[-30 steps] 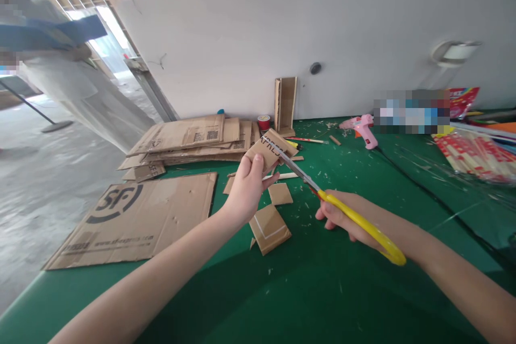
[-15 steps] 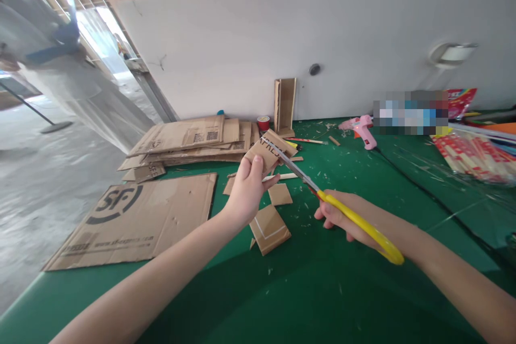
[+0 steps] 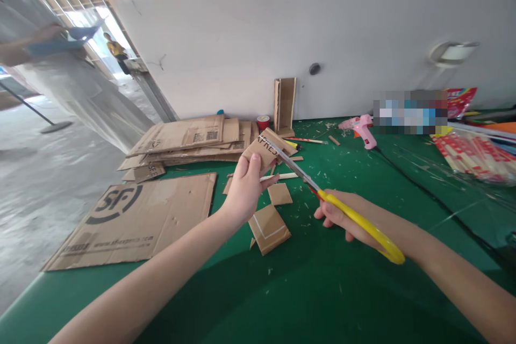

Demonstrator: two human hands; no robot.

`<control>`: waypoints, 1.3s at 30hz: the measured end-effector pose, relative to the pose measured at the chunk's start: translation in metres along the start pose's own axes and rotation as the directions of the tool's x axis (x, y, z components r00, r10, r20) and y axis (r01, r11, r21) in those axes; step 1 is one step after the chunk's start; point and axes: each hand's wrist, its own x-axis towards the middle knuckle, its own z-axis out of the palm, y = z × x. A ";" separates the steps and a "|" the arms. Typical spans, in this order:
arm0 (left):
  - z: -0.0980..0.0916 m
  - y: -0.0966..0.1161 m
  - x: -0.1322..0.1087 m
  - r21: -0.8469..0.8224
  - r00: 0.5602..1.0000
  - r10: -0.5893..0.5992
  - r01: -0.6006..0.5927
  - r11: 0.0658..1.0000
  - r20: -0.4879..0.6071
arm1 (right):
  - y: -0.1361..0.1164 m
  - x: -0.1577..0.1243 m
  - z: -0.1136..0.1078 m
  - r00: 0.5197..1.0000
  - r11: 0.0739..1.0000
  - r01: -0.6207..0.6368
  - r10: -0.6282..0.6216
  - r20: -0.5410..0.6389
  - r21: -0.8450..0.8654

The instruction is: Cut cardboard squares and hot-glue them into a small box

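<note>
My left hand (image 3: 246, 185) pinches a small piece of cardboard (image 3: 260, 151) with printed letters, thumb on top. Yellow-handled scissors (image 3: 358, 220) are in my right hand (image 3: 342, 215), fingers through or around the handles. Their metal blades point up and left, lying along the right edge of the piece; whether they are cutting into it I cannot tell. Below my left hand, a square cardboard piece (image 3: 270, 228) with a white line and a smaller square (image 3: 280, 193) lie on the green table (image 3: 314, 290).
Flattened cardboard (image 3: 185, 137) is stacked at the back left, with a large SF sheet (image 3: 161, 215) in front. A narrow cardboard box (image 3: 285, 105) stands against the white wall. A pink glue gun (image 3: 363, 129) trails a black cord on the right. People are behind and at left.
My left hand and the cardboard piece have shifted slightly left, away from the blade tips. The scissors have barely moved. The person at left has moved an arm and blue item.
</note>
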 end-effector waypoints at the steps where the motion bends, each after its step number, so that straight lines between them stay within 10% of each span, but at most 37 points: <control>1: 0.000 0.000 0.000 0.005 1.000 0.002 -0.002 1.000 0.001 | 0.000 0.000 0.000 1.000 1.000 -0.008 0.008 -0.001 -0.002; 39: -0.001 -0.003 -0.002 0.035 1.000 0.012 -0.012 0.999 0.002 | 0.009 0.002 0.004 0.997 0.995 0.035 -0.041 -0.064 -0.089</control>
